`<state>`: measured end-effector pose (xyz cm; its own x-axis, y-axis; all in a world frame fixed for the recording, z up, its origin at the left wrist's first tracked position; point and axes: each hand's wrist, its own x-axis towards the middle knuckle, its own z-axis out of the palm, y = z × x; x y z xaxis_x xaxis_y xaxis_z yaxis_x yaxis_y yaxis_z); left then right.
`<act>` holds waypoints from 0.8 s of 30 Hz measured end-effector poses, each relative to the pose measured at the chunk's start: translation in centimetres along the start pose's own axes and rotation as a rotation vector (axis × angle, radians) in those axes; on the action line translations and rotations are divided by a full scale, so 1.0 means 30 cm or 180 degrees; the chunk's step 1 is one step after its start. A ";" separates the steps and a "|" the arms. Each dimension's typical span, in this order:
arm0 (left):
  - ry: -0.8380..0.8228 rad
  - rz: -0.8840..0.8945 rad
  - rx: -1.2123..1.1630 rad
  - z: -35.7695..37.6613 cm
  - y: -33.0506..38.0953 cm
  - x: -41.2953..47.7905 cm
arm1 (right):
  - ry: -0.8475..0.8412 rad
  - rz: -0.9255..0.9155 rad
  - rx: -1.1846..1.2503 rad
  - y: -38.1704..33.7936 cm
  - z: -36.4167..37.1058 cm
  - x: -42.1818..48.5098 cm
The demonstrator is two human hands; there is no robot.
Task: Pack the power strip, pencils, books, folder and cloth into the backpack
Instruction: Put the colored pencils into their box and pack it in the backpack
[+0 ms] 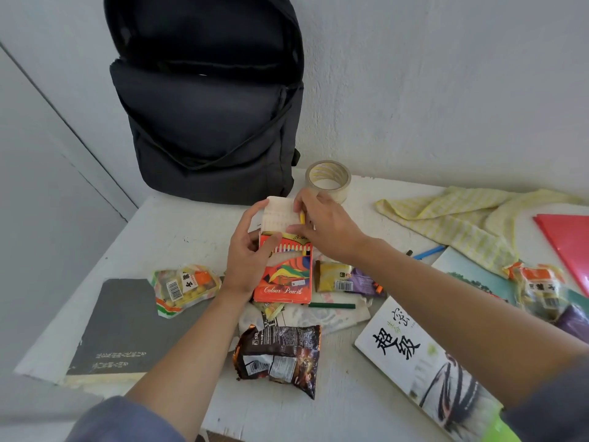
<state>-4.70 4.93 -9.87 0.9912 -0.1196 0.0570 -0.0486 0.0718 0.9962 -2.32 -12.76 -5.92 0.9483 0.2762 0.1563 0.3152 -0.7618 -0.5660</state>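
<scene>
A black backpack [207, 122] stands unzipped against the wall at the table's back. In front of it my left hand [250, 253] grips an orange colour pencil box [287, 275] with its flap raised. My right hand [322, 224] pinches a yellow pencil [302, 217] at the box's open top. Loose pencils lie nearby: a green one [331, 305] and a blue one [428, 252]. A grey book [127, 327] lies at the left, a white book [424, 362] at the right. A yellow checked cloth [452, 218] and a red folder [567, 240] lie at the far right.
A roll of tape [328, 180] sits beside the backpack. Snack packets are scattered about: a dark one [280, 355] at the front, a yellow-orange one [185, 287] on the grey book, others [347, 279] in the middle and right [538, 288]. A teal book [471, 269] lies under the cloth's edge.
</scene>
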 end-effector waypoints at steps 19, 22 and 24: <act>0.0009 -0.0027 0.0119 -0.008 -0.011 0.001 | 0.0107 -0.0285 0.0319 -0.019 -0.069 -0.167; -0.0009 -0.0063 0.0088 -0.009 -0.004 0.001 | -0.0863 -0.0346 0.0092 -0.026 -0.103 -0.233; -0.0002 -0.0078 0.0063 -0.007 0.001 0.001 | -0.1250 -0.0503 -0.0286 -0.033 -0.106 -0.266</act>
<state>-4.64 5.14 -9.86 0.9920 -0.1218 0.0327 -0.0268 0.0493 0.9984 -10.07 -16.07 -4.05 0.8075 0.5823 -0.0942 0.4738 -0.7354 -0.4844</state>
